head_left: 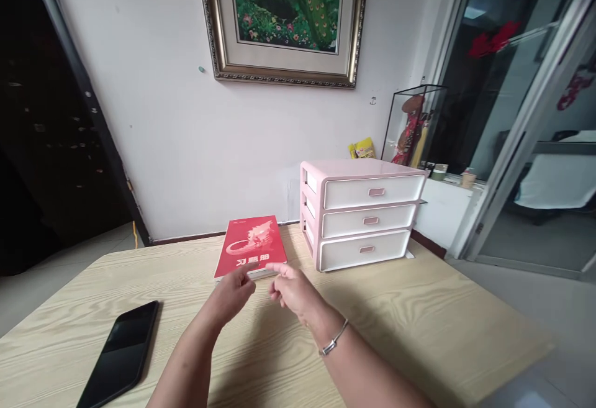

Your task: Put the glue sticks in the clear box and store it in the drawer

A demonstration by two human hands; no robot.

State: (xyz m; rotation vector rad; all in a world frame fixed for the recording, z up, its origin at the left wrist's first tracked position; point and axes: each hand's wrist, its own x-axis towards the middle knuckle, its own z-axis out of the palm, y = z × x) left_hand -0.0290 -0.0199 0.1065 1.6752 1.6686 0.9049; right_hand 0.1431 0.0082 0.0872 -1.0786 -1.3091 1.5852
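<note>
My left hand (233,291) hovers in front of a red book (254,241), its index finger stretched out to the right and the other fingers curled. Facing it, my right hand (294,289) points left with its index finger, the rest loosely bent. The two fingertips come close together over the book's near edge; whether they touch the book I cannot tell. Neither hand holds anything, and both are open. Pale characters and a white figure are printed on the book's cover. It lies flat near the wall. A silver bracelet (334,338) circles my right wrist.
A pink and white three-drawer box (367,218) stands right of the book, its drawers closed. At the left front lies a black phone (121,352) on the wooden table (386,346). A yellow packet (363,148) shows behind the box. A framed picture (286,71) hangs above.
</note>
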